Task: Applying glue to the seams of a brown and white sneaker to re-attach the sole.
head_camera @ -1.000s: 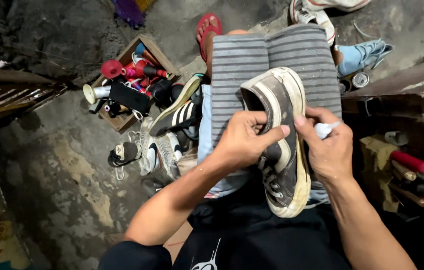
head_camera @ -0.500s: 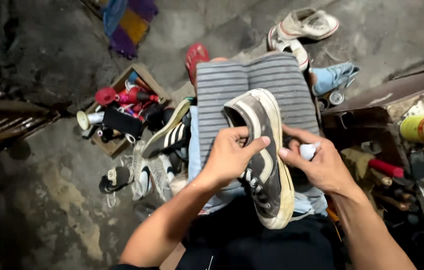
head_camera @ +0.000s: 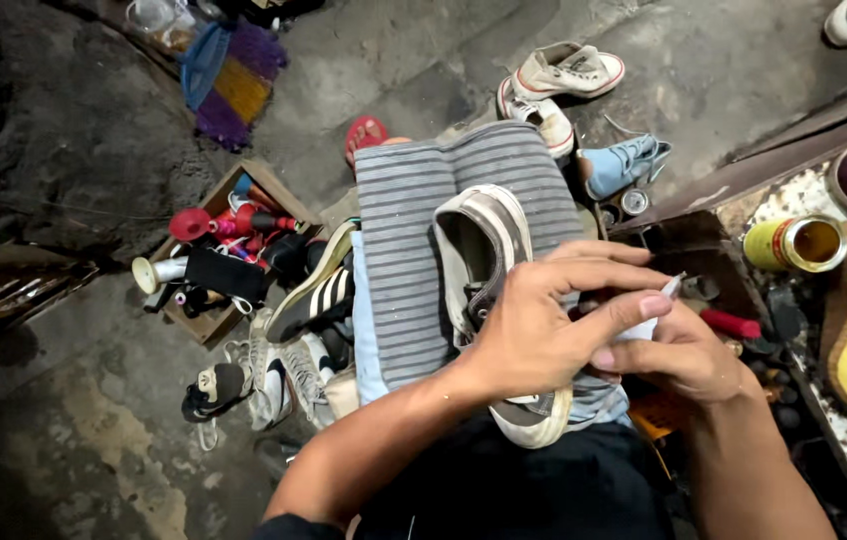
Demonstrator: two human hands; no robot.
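Head view, lap: a worn grey sneaker [head_camera: 488, 270] lies opening-up on a grey striped cloth [head_camera: 413, 260] spread over the person's knees, its toe end toward the body.
Left hand [head_camera: 543, 330]: lies across the sneaker's middle, fingers stretched right, fingertips meeting a small white piece [head_camera: 655, 310]; not wrapped around the shoe.
Right hand [head_camera: 678, 355]: just beside the sneaker's right edge, fingers curled closed about the small white piece, whose tip pokes out above the thumb.
What the white piece is: cannot tell, mostly hidden by both hands.
Floor, left of lap: wooden box [head_camera: 218, 255] of red and white bits; a black shoe with white stripes [head_camera: 318, 300] leans against the cloth's left edge.
Floor, beyond the knees: pair of white high-top sneakers [head_camera: 558, 85], a red sandal [head_camera: 365, 135].
Right edge: open yellow tin [head_camera: 795, 243] on a cluttered bench.
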